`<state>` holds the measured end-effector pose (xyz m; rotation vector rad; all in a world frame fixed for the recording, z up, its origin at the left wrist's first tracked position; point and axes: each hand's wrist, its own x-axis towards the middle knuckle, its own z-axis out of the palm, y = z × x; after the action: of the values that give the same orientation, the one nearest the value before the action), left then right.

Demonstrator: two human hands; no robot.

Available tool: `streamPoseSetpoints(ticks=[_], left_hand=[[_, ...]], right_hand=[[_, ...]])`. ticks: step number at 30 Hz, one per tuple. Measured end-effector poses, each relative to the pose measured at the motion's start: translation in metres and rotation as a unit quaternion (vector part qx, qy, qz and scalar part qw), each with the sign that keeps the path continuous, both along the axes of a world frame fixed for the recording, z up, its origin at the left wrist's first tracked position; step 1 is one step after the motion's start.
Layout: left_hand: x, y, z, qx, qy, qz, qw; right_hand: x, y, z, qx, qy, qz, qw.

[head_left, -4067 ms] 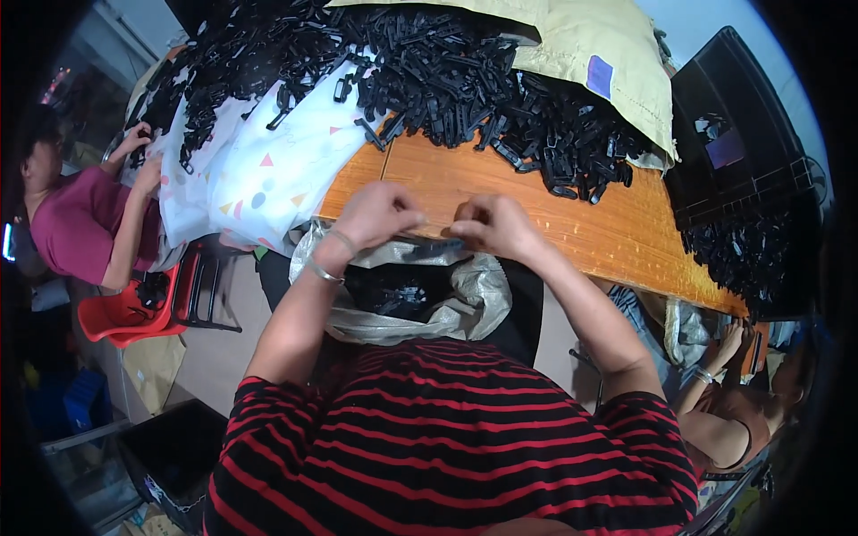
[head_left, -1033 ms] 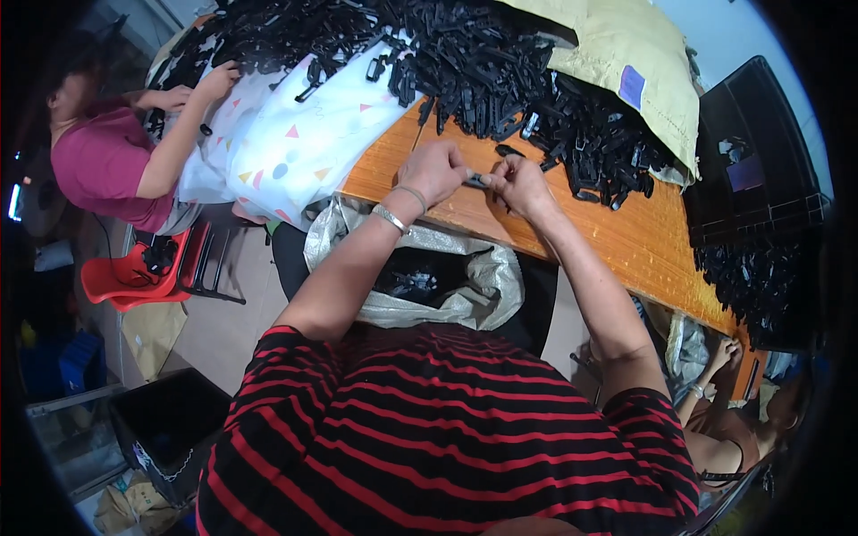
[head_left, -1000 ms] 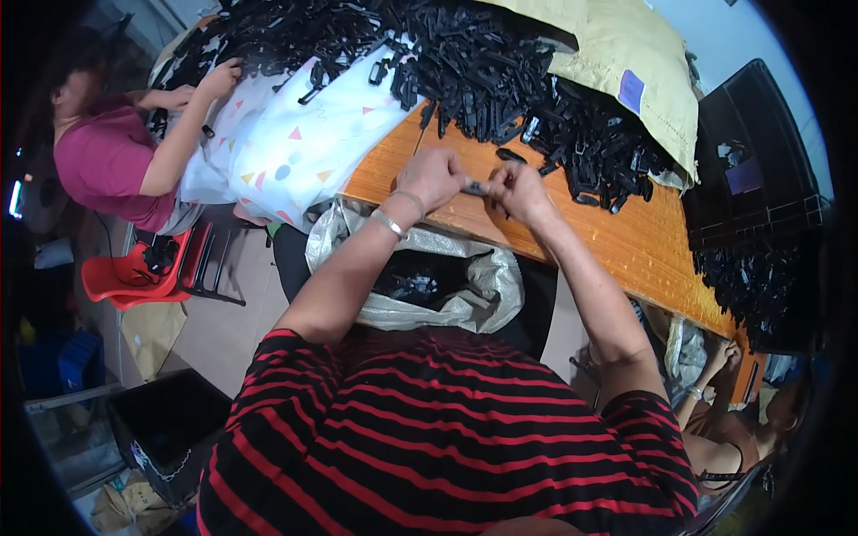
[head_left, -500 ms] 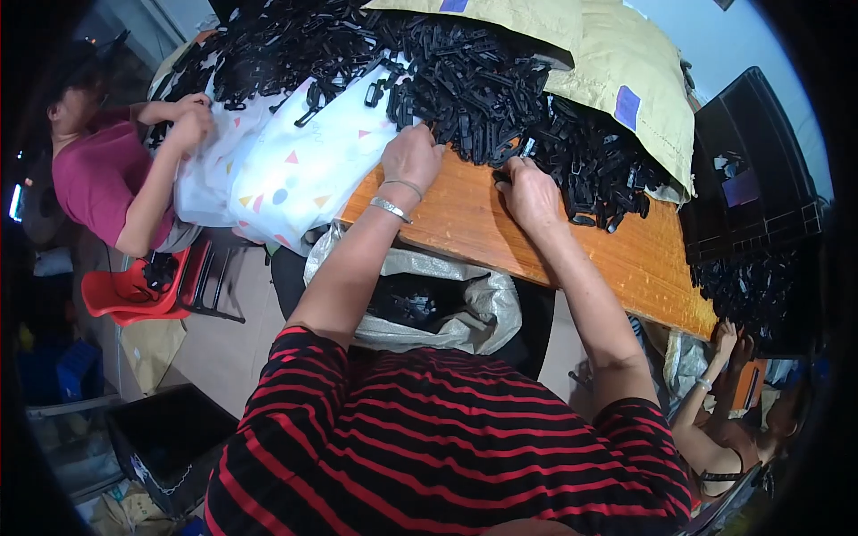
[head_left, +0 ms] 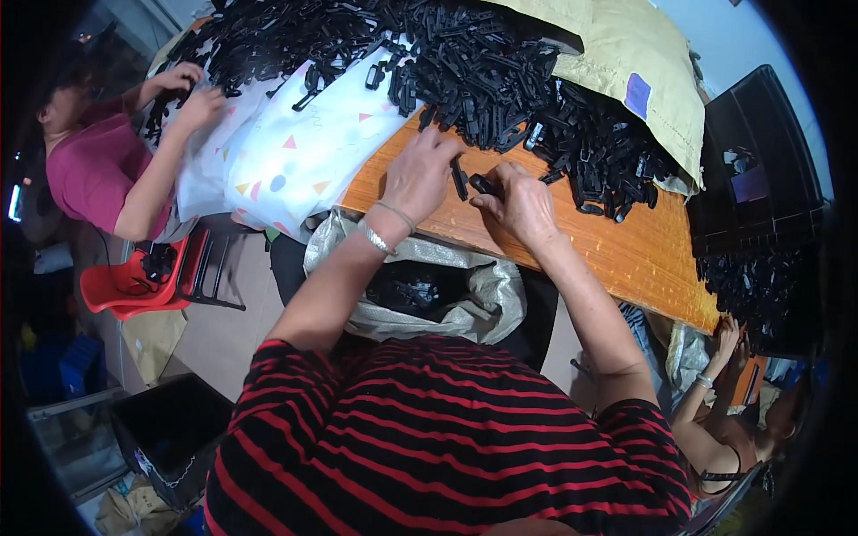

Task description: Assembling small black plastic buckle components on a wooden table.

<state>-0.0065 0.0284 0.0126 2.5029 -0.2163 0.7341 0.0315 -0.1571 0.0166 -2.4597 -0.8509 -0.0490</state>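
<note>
Over the wooden tabletop, my right hand point(head_left: 520, 204) pinches a small black clip-like plastic part point(head_left: 483, 185) between thumb and fingers. My left hand point(head_left: 420, 175) is beside it, fingers bent and closed. A second slim black part point(head_left: 459, 178) sticks out at its fingertips, close to the first but seemingly apart from it. Just beyond both hands rises a large heap of similar black parts point(head_left: 487, 80). Below the table edge, near my lap, a whitish woven sack point(head_left: 500, 299) gapes, with dark parts inside.
At the left, a person in a magenta top point(head_left: 98, 183) handles parts beside a white patterned plastic sheet point(head_left: 286, 170). Yellowish sacks point(head_left: 617, 54) lie behind the heap. A black crate point(head_left: 760, 161) stands at right, near another person's arm point(head_left: 702, 384). A red chair point(head_left: 134, 281) is at left.
Both hands have drawn back from the heap toward me and closer together, with black parts now showing at their fingertips. The person at left has moved both hands apart.
</note>
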Motion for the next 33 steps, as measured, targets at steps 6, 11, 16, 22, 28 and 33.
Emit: streamPoseSetpoints(ticks=[6,11,16,22,28,33], left_hand=[[0.005,0.019,0.000,0.117,0.075,-0.101,0.985],[-0.007,0.023,0.014,0.022,0.143,-0.124,0.982],[0.004,0.009,0.017,-0.100,0.198,-0.148,0.964],[0.023,-0.007,0.005,-0.236,0.277,-0.206,0.908],[0.023,-0.012,-0.005,-0.243,0.259,-0.084,0.931],[0.021,-0.013,-0.003,-0.232,0.259,-0.043,0.937]], right_hand=[[-0.004,0.000,-0.004,0.015,0.014,-0.011,1.000],[-0.003,-0.005,0.002,0.015,0.026,-0.002,1.000],[-0.002,-0.021,0.027,0.167,0.240,0.026,0.956],[0.003,-0.023,0.004,0.246,0.321,-0.015,0.914],[0.005,-0.010,-0.005,0.272,0.336,-0.083,0.898],[0.005,-0.004,-0.007,0.291,0.385,-0.107,0.869]])
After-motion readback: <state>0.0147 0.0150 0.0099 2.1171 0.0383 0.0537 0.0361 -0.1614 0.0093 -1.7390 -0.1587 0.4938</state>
